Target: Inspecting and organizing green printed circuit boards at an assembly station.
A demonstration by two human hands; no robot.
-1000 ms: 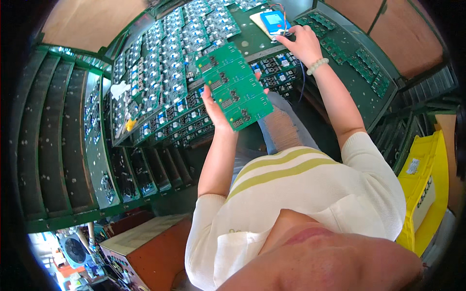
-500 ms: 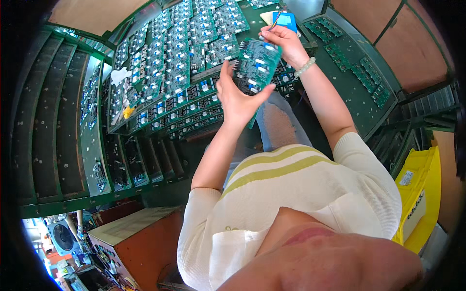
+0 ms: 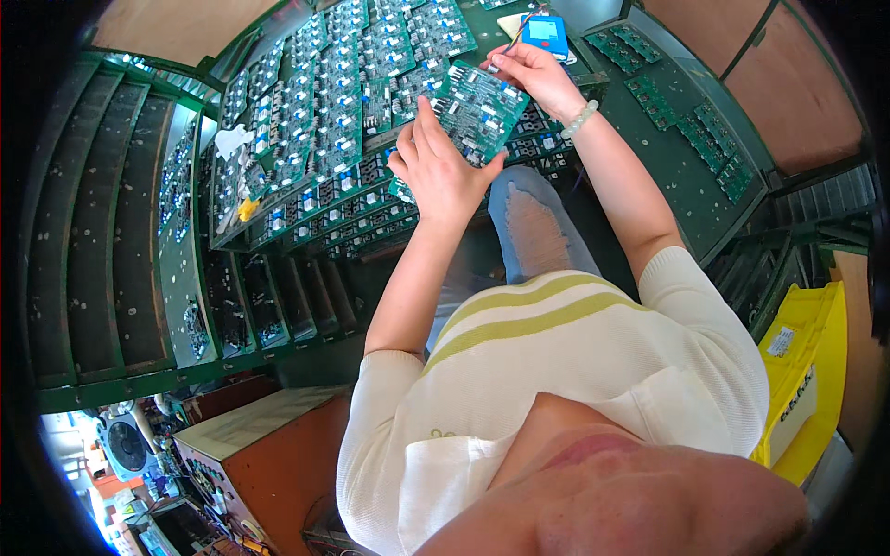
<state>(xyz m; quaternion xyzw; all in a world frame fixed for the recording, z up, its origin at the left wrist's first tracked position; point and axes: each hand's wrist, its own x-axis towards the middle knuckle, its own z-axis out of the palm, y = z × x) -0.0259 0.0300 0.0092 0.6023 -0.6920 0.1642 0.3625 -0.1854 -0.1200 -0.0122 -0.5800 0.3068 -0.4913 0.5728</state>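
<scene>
Left hand (image 3: 443, 181) is spread, its thumb and fingers at edges of the board (image 3: 480, 113), probably so that the side with components is free and turned upward. Right hand (image 3: 542, 82) seems to pinch thin wires (image 3: 521, 31) just beside the board's upper end; whether they touch it, I cannot tell. The board is in the air over the bench (image 3: 489, 39) front, while the blue meter (image 3: 545, 35) lies beyond, perhaps for its screen to be easily seen

Both bare forearms (image 3: 417, 283) reach forward. The left hand (image 3: 450, 183) shows its back, thumb (image 3: 495, 170) spread away from the parted fingers (image 3: 429, 122); the right hand (image 3: 545, 82), farther forward, angles inward, thumb and forefinger meeting in a pinch grip.
</scene>
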